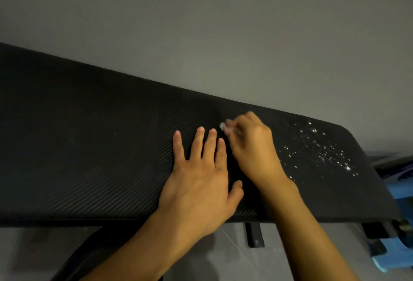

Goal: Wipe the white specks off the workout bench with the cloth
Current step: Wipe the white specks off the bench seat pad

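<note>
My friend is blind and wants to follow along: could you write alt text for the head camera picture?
Two bare hands rest on a black bench: the left hand lies flat, fingers spread, while the right hand pinches a small blurred pale wad. White specks dot the bench's right end.

I see my left hand flat on the tabletop, my right hand just beside it, specks farther right.

The desk is a long black pad with a diagonal ribbed texture. White specks lie scattered over its right end. The left hand lies flat on its middle, fingers straight. Just beside it, the right hand pinches a small blurred cloth on the surface
</note>
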`<state>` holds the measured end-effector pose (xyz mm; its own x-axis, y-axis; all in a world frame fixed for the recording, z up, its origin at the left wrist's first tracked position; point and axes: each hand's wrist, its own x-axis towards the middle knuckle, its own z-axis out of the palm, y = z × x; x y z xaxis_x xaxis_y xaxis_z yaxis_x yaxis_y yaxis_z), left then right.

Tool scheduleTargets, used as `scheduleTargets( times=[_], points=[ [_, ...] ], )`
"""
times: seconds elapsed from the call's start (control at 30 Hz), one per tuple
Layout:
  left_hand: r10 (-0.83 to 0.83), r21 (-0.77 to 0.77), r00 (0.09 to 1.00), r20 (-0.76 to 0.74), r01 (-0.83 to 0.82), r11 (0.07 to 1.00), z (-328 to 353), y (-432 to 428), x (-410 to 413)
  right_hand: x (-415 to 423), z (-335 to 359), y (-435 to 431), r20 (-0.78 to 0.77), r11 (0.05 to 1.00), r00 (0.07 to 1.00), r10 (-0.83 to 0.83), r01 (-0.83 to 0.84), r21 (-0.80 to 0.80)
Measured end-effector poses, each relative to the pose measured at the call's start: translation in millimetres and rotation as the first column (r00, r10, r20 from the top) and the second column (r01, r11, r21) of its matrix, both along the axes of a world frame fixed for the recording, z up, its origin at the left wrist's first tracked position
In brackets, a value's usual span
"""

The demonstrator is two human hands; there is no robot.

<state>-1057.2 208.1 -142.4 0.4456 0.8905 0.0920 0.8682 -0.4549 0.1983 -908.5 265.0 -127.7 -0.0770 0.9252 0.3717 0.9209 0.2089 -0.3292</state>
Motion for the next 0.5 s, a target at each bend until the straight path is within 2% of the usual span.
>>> scheduleTargets(
  times=[0.1,0.2,0.3,0.37,0.5],
  points=[
    [0.007,-0.014,1.000,0.003,-0.006,1.000,-0.1,-0.3,1.3,9.5,2.0,-21.9,-0.004,1.000,1.000,0.029,-0.029,-0.002],
    [-0.008,-0.005,1.000,-0.017,0.008,1.000,0.5,-0.5,2.0,7.0,-2.4,22.8,0.019,0.996,0.997,-0.080,0.079,0.027],
    [-0.007,0.015,1.000,0.002,0.007,1.000,1.0,-0.9,0.8,-7.0,-3.0,64.2,0.036,0.983,0.983,-0.178,0.179,-0.026],
    [-0.002,0.014,1.000,0.016,0.002,1.000,0.2,-0.8,0.5,-14.3,-2.8,62.9,0.028,0.990,0.989,-0.143,0.144,-0.004],
    [0.006,-0.007,0.999,0.035,-0.006,1.000,-1.4,-0.4,0.1,-5.6,-0.7,2.9,-0.026,0.999,0.998,0.052,-0.053,-0.013]
  ],
)
